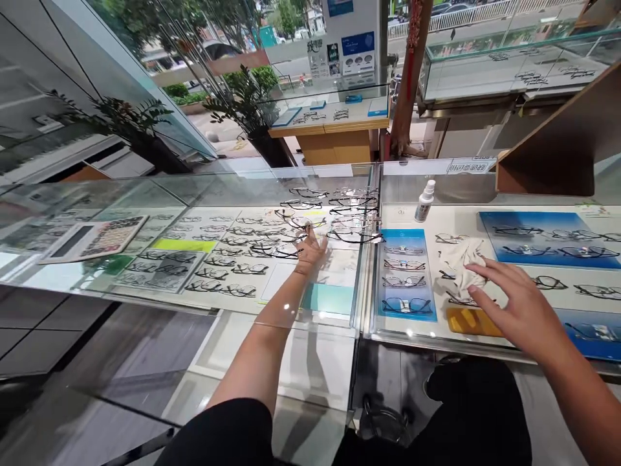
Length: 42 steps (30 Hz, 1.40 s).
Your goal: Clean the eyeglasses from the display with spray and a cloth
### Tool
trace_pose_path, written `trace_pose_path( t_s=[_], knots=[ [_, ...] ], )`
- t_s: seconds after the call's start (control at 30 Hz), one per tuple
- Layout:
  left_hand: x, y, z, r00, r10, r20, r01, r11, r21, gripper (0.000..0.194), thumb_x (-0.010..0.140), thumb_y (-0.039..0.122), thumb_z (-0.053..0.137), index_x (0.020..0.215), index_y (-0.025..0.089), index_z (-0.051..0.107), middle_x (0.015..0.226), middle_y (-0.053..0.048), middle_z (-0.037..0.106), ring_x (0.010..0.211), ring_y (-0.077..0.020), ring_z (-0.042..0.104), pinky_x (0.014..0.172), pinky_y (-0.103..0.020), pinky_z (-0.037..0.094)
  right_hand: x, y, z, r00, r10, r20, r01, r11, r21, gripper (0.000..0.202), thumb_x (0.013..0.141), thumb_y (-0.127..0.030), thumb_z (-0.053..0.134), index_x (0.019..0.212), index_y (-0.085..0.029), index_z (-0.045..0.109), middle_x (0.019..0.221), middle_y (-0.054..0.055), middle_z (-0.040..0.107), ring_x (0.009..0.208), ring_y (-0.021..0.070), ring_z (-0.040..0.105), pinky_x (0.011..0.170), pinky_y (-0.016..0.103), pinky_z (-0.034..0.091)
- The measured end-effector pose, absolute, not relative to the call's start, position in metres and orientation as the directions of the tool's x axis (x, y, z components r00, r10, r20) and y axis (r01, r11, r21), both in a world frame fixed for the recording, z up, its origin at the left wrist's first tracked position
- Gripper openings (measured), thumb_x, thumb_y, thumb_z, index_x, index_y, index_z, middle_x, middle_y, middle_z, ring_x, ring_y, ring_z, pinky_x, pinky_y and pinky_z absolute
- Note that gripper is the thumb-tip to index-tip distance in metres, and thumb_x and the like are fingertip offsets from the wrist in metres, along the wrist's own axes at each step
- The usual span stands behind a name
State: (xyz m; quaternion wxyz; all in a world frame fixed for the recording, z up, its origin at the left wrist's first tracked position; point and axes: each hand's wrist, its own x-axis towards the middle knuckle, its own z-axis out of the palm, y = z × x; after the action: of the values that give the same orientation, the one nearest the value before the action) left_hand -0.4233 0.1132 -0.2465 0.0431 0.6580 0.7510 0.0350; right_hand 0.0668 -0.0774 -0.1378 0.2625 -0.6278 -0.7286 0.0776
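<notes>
My left hand [310, 251] reaches over the glass counter on the left, its fingers closed at a thin dark-framed pair of eyeglasses [293, 220] that sits tilted. Just right of it stand rows of other eyeglasses [353, 211] on the glass top, and a dark pair [276, 251] lies near my wrist. Above the right counter, my right hand [517, 301] has thumb and fingertips on a crumpled cream cleaning cloth [466, 262]. The cloth partly covers some eyeglasses. A yellow-brown case-like object [473, 321] is partly hidden below this hand.
A white spray bottle [425, 202] stands at the back of the right counter. Blue display trays [406, 236] hold eyeglasses. A calculator-like panel [94, 238] lies far left. A brown slanted board [543, 178] rises at right. A gap with a metal edge [367, 259] divides the counters.
</notes>
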Motion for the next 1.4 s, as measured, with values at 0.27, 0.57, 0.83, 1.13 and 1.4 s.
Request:
trace_pose_path(
  t_s=[0.27, 0.57, 0.83, 1.13, 1.4],
  knots=[
    [-0.399, 0.031, -0.241, -0.119, 0.993, -0.011, 0.992, 0.12, 0.044, 0.094, 0.103, 0.064, 0.041, 0.178, 0.009, 0.024, 0.187, -0.017, 0.016, 0.16, -0.0466, 0.03, 0.125, -0.056, 0.029, 0.066, -0.066, -0.141, -0.104, 0.939, 0.329, 0.847, 0.257, -0.466, 0.052, 0.103, -0.054, 0.054, 0.135, -0.022, 0.08, 0.146, 0.015, 0.074, 0.142, 0.0399, 0.064, 0.118, 0.058, 0.052],
    [-0.384, -0.066, -0.192, -0.045, 0.944, -0.327, 0.999, 0.032, -0.043, 0.078, 0.099, 0.073, 0.043, 0.155, 0.022, 0.062, 0.176, -0.015, 0.04, 0.151, -0.0431, 0.043, 0.122, -0.055, 0.036, 0.069, -0.055, -0.144, -0.12, 0.95, 0.288, 0.851, 0.248, -0.464, 0.058, 0.101, -0.053, 0.053, 0.14, -0.018, 0.077, 0.151, 0.019, 0.07, 0.147, 0.0406, 0.059, 0.125, 0.059, 0.045],
    [-0.373, -0.147, -0.124, 0.094, 0.804, -0.587, 0.996, -0.068, 0.066, 0.096, 0.086, 0.098, 0.035, 0.138, 0.029, 0.078, 0.165, -0.017, 0.056, 0.15, -0.0489, 0.05, 0.12, -0.063, 0.041, 0.071, -0.052, -0.145, -0.122, 0.955, 0.272, 0.84, 0.245, -0.485, 0.062, 0.099, -0.055, 0.051, 0.141, -0.018, 0.077, 0.153, 0.02, 0.069, 0.148, 0.0406, 0.057, 0.123, 0.059, 0.045],
    [-0.387, -0.175, 0.001, 0.36, 0.836, -0.413, 0.93, -0.285, 0.233, 0.078, 0.081, 0.1, 0.053, 0.127, 0.046, 0.083, 0.148, -0.005, 0.072, 0.14, -0.0386, 0.058, 0.124, -0.05, 0.037, 0.074, -0.051, -0.15, -0.129, 0.938, 0.321, 0.821, 0.282, -0.497, 0.056, 0.1, -0.052, 0.056, 0.136, -0.016, 0.078, 0.147, 0.021, 0.071, 0.144, 0.0404, 0.058, 0.122, 0.06, 0.044],
    [-0.385, -0.038, 0.078, 0.307, 0.942, -0.136, 0.948, -0.291, 0.129, 0.088, 0.097, 0.096, 0.03, 0.135, 0.034, 0.078, 0.136, -0.004, 0.073, 0.142, -0.0377, 0.055, 0.123, -0.056, 0.036, 0.072, -0.056, -0.144, -0.096, 0.952, 0.29, 0.821, 0.241, -0.518, 0.059, 0.099, -0.057, 0.054, 0.137, -0.019, 0.078, 0.15, 0.02, 0.07, 0.147, 0.0405, 0.057, 0.122, 0.061, 0.044]
  ],
)
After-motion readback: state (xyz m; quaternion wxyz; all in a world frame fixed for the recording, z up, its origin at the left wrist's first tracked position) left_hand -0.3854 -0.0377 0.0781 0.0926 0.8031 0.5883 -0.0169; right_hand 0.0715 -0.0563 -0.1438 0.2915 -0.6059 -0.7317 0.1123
